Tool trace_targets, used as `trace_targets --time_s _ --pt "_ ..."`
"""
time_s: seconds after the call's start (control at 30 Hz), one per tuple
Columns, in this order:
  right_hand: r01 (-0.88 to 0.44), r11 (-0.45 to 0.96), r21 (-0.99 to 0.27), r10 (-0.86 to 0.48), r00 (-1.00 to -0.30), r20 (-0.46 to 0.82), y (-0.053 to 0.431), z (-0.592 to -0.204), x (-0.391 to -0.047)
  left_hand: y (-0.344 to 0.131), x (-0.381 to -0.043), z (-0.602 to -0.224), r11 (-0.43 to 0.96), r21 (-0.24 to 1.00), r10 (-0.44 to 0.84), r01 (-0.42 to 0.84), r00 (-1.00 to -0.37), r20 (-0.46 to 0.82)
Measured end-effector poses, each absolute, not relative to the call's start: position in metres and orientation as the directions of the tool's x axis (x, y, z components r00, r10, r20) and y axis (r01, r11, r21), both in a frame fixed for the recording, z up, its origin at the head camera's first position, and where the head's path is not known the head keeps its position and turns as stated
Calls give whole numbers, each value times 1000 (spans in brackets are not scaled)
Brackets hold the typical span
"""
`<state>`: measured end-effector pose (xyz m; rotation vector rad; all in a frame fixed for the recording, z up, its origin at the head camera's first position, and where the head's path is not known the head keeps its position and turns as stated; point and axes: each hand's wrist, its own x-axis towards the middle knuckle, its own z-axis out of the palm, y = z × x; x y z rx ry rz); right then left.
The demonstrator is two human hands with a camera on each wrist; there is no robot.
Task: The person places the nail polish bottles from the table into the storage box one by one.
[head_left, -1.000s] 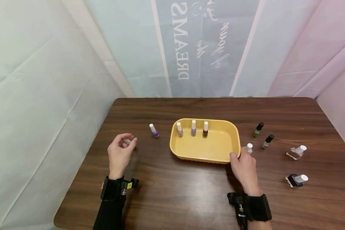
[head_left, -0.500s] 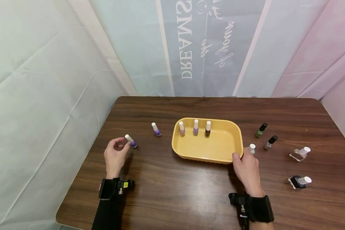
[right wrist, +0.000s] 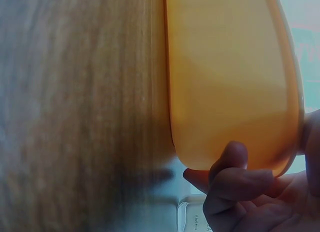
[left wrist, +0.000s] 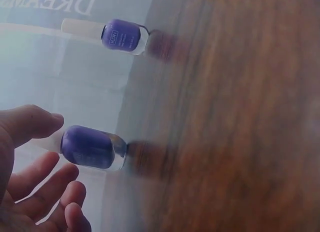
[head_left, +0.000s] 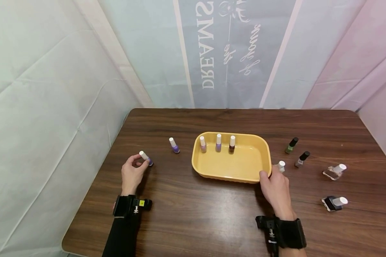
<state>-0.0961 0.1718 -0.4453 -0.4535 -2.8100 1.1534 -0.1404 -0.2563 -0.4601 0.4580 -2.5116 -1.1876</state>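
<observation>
Sweeping from the left: pale sheet, then the farther purple bottle on the brown table, between my left hand and the yellow tray. Along the tray's far side I've got three white-capped ones: a mauve bottle, a lilac bottle, a dark bottle. Just past the tray's right end sits a clear bottle, its lower part blocked by my right hand. Farther right come a green bottle and a grey bottle, both black-capped, then a clear pinkish bottle and a black bottle out by themselves.

And the change — a second ago my left fingers cover most of the nearer purple bottle; now its cap and body show, and my thumb lies farther over it than half a second back. The bottle itself holds its place, and so does my right hand.

So there it is, right at my left fingertips: thumb and first finger drawn narrow, pinching the white cap from either side, the other fingers loose below. Over on the right I'm gripping the tray's near corner, thumb over the rim, fingers outside and under.
</observation>
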Motion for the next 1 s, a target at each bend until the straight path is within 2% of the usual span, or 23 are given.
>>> trace_targets --time_s 0.3,0.73,1.0 --pt "251 671 -698 287 -955 -67 172 -446 -96 -256 -147 -466 554 811 -418 -188 -905 75" --pt "261 665 -700 295 -953 -75 172 -446 -96 -253 -147 -465 494 844 -440 -208 -897 37" --pt "255 669 -698 296 -953 -64 172 -445 -96 -251 -146 -465 445 880 -422 -169 -906 40"
